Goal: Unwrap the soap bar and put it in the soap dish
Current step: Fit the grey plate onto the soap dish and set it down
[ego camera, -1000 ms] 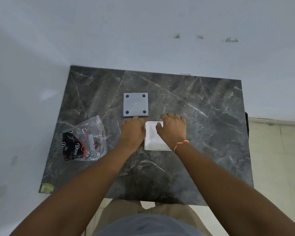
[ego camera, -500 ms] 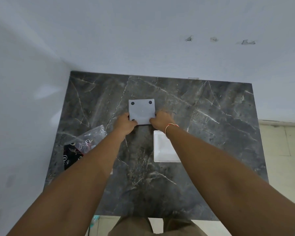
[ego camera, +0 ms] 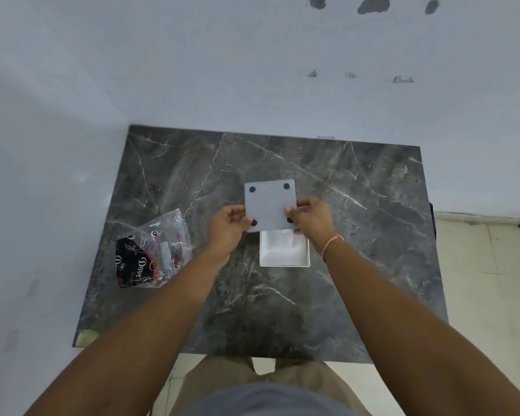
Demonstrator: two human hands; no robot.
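Two hands hold one grey square plate (ego camera: 269,205) over a dark marble table (ego camera: 357,265) set into a pale wall corner. The plate is lifted and shows four dark round pads, one near each corner. The left hand (ego camera: 227,228) pinches its near left edge, thumb on top by the pad there; the right hand (ego camera: 312,220) pinches the near right edge in the same way, with an orange thread band (ego camera: 330,243) around its wrist. Just below the grip, toward the person, a white square tray (ego camera: 284,259) lies flat on the table, its far edge hidden under the plate. Well to the left of the grip lies a crinkled clear plastic bag (ego camera: 162,235) holding a black Dove soap packet (ego camera: 132,262), untouched and not yet unwrapped.
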